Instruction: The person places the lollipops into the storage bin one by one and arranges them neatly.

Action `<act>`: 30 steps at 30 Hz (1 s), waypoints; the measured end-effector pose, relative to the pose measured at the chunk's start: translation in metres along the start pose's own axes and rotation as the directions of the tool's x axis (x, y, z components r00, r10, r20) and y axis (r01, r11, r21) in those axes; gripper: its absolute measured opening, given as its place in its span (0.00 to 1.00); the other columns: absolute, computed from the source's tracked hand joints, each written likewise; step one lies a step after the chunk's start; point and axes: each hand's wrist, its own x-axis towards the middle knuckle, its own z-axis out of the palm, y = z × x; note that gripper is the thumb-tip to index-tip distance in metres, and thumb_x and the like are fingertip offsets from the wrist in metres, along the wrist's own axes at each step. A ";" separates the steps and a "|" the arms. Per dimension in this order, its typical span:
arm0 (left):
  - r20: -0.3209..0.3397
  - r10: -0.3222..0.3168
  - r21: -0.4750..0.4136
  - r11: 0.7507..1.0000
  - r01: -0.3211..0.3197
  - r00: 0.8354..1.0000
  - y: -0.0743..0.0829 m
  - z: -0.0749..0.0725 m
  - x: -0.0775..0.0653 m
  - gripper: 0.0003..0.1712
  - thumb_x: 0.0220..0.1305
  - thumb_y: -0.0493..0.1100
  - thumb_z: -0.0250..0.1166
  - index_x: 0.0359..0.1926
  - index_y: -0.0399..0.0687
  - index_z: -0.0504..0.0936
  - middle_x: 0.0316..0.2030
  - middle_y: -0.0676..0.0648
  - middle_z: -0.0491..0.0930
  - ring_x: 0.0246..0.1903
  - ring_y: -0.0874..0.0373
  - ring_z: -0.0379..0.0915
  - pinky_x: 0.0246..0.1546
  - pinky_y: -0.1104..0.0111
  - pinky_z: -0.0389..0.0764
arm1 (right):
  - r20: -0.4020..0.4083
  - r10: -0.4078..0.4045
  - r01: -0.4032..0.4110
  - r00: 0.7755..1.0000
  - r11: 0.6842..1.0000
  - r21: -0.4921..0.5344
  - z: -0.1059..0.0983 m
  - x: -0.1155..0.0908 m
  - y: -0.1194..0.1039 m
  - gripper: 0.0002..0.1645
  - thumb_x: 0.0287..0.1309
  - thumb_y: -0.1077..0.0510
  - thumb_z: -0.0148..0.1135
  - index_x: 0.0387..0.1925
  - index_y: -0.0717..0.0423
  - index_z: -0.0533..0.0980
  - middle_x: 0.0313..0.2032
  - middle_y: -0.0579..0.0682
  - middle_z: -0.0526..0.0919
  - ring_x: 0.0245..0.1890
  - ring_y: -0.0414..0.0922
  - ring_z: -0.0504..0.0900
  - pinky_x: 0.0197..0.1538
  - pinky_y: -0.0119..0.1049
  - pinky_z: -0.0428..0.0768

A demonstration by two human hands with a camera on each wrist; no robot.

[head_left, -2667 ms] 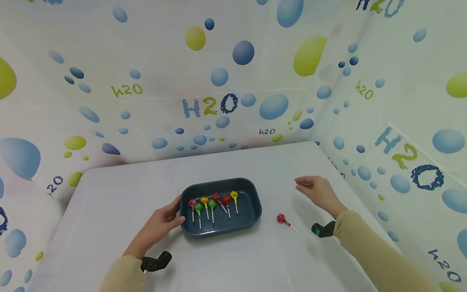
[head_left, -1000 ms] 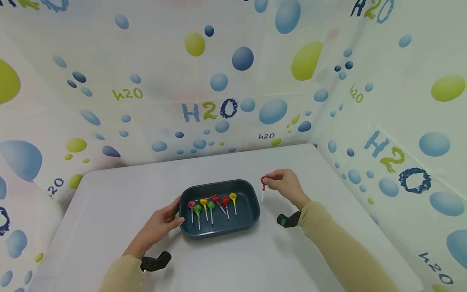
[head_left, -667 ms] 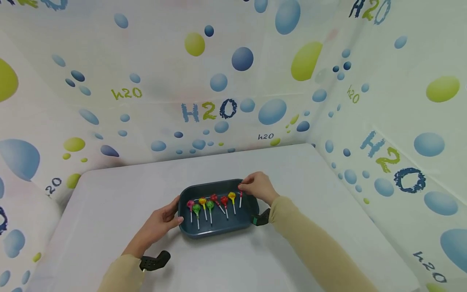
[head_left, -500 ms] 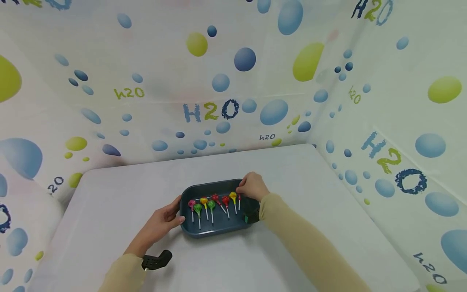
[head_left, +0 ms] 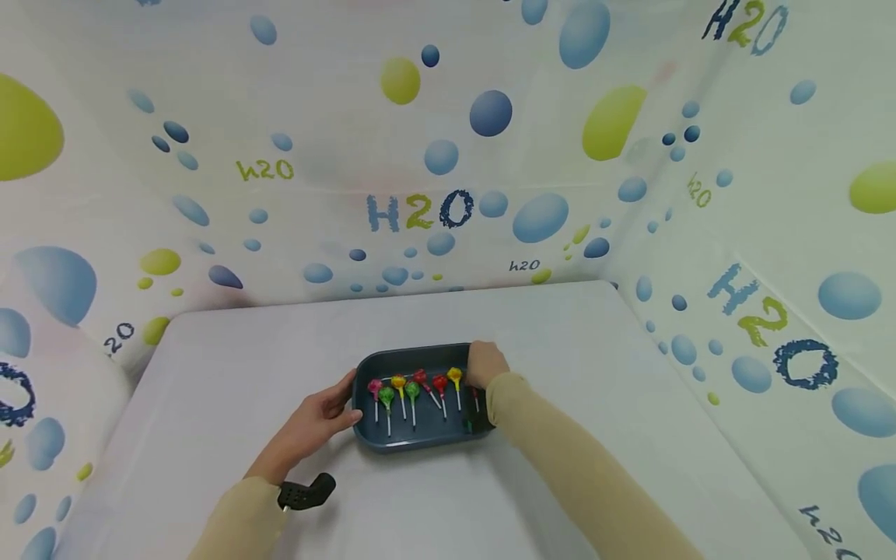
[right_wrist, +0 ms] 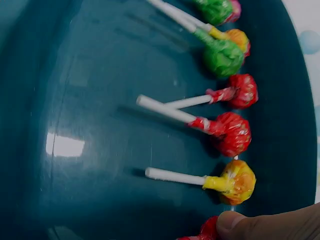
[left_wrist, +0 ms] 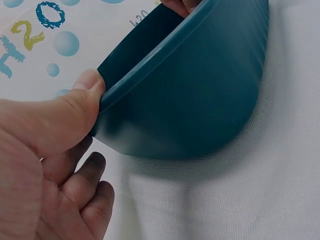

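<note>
A dark blue-green rectangular tray (head_left: pixel 423 435) stands on the white table. My left hand (head_left: pixel 311 426) grips its left end, the thumb over the rim (left_wrist: pixel 145 65) and the fingers outside the wall. At the tray's right end, my right hand (head_left: pixel 488 364) reaches in over the rim. In the right wrist view its thumb (right_wrist: pixel 270 225) presses on the head of a red lollipop (right_wrist: pixel 210 227), partly cut off by the frame. Beside that lies a yellow lollipop (right_wrist: pixel 237 182), followed by red ones (right_wrist: pixel 232 135), green ones (right_wrist: pixel 224 57) and others in a row, sticks toward me.
White tabletop (head_left: pixel 266 350) surrounds the tray on all sides. Behind and to the right hang white curtains (head_left: pixel 336 140) printed with blue and green bubbles. A black wrist camera (head_left: pixel 308 492) sits on my left wrist, beyond the tray's near left corner.
My right hand picked up the red lollipop from the table right of the tray, carried it left and lowered it into the tray's right end. My left hand has kept its hold.
</note>
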 end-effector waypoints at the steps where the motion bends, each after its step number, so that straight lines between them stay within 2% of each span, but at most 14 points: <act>1: 0.000 0.000 -0.002 1.000 0.000 1.000 0.001 0.000 0.000 0.45 0.73 0.43 0.64 0.81 0.42 0.49 0.79 0.34 0.51 0.77 0.37 0.51 0.72 0.52 0.63 | 0.004 -0.003 0.003 1.000 1.000 -0.004 0.000 0.000 0.000 0.21 0.48 0.64 0.79 0.43 0.70 0.83 0.40 0.60 0.89 0.33 0.48 0.82 0.51 0.46 0.89; 10: 0.001 0.023 0.001 1.000 -0.023 1.000 0.006 0.004 0.000 0.45 0.73 0.42 0.64 0.81 0.40 0.50 0.78 0.33 0.52 0.76 0.35 0.52 0.72 0.50 0.64 | 0.062 -0.015 0.018 0.998 0.999 -0.050 -0.002 0.001 0.000 0.16 0.48 0.67 0.79 0.40 0.68 0.84 0.37 0.58 0.89 0.28 0.47 0.79 0.42 0.42 0.90; 18: 0.005 0.016 0.003 1.000 -0.016 1.000 0.006 0.006 0.000 0.45 0.72 0.41 0.64 0.81 0.41 0.50 0.78 0.33 0.52 0.76 0.35 0.53 0.72 0.50 0.65 | 0.066 -0.016 0.021 0.998 0.997 -0.073 -0.002 0.000 0.000 0.19 0.51 0.65 0.77 0.45 0.68 0.83 0.42 0.59 0.89 0.30 0.46 0.79 0.48 0.43 0.90; 25: -0.010 -0.012 0.011 1.000 0.012 1.000 0.004 0.007 -0.001 0.45 0.73 0.41 0.64 0.81 0.42 0.49 0.78 0.33 0.52 0.77 0.36 0.52 0.72 0.50 0.64 | 0.062 -0.046 0.051 0.997 0.996 -0.072 -0.002 -0.004 0.000 0.13 0.55 0.66 0.73 0.43 0.67 0.83 0.39 0.59 0.89 0.28 0.46 0.78 0.45 0.43 0.89; 30: -0.010 -0.011 0.003 1.000 0.011 1.000 0.004 0.008 -0.004 0.45 0.72 0.41 0.64 0.81 0.41 0.49 0.78 0.33 0.52 0.76 0.36 0.53 0.71 0.51 0.65 | 0.071 -0.055 0.060 0.996 0.996 -0.071 -0.003 -0.006 -0.001 0.16 0.53 0.65 0.76 0.44 0.67 0.83 0.40 0.59 0.89 0.28 0.46 0.79 0.48 0.44 0.90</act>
